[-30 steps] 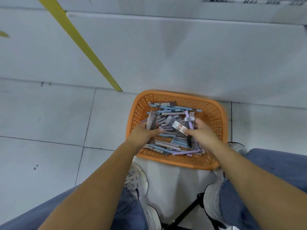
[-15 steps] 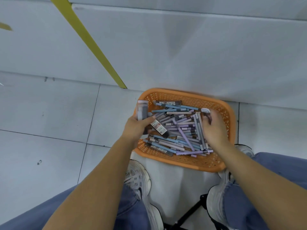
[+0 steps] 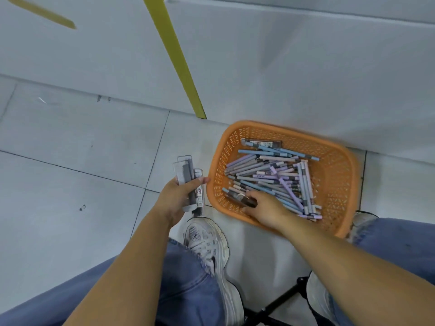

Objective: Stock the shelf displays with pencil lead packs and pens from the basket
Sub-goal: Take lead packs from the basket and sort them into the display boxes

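Observation:
An orange plastic basket point(image 3: 334, 161) sits on the floor against a white base panel. Inside lie several blue, purple and grey pens point(image 3: 270, 177) and a dark pencil lead pack point(image 3: 263, 144) near the far rim. My left hand point(image 3: 175, 198) is outside the basket, to its left, gripping a small stack of clear pencil lead packs point(image 3: 188, 182). My right hand point(image 3: 263, 208) is at the basket's near left corner, its fingers pinching another dark lead pack point(image 3: 242, 199) among the pens.
Grey floor tiles spread to the left. A yellow strip point(image 3: 174, 55) slants down the white panel behind the basket. My white sneakers point(image 3: 207, 245) and blue-jeaned knees flank a black folding stool leg point(image 3: 277, 302) at the bottom.
My left hand has drawn out of the basket to the left with its lead packs. My right hand has crossed from the basket's far right to its near left corner, onto a lead pack.

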A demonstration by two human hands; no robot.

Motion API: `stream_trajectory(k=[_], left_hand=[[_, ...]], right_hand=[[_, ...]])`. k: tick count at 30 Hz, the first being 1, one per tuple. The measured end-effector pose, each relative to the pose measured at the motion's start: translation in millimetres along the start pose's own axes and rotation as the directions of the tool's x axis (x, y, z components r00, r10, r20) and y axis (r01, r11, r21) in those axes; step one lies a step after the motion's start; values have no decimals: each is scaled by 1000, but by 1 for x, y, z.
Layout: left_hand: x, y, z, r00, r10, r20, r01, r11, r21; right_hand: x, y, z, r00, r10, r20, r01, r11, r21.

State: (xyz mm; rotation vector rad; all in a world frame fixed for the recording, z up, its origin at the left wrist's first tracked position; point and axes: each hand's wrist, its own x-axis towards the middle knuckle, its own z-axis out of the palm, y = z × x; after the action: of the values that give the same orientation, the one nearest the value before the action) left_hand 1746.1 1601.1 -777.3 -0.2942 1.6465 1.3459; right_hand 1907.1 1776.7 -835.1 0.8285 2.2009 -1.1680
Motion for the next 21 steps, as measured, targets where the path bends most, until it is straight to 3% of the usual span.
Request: stream_trajectory(k=[3,9,13,17,21], left_hand=[[4,-3,-2,1000,-17,-18,17,999,-37],[11,-1,1,1000,-13,11,15,991,-134],[15,5,10,1000,0,24,4,985,-172],[18,8,18,999,28,44,-20,986,-165],[20,10,23,998,36,42,-28,985,-173]], right_hand=[[4,-2,1,998,-15,-59,10,997,-82],[3,-5,-10,998,-60,-35,53,982,-181],[-2,-3,-17,1000,-17,-23,15,994,-110],[2,-7,-40,969,-45,-244,62,996,62],[24,-13,-72,891,-177,-419,165,984,-65]])
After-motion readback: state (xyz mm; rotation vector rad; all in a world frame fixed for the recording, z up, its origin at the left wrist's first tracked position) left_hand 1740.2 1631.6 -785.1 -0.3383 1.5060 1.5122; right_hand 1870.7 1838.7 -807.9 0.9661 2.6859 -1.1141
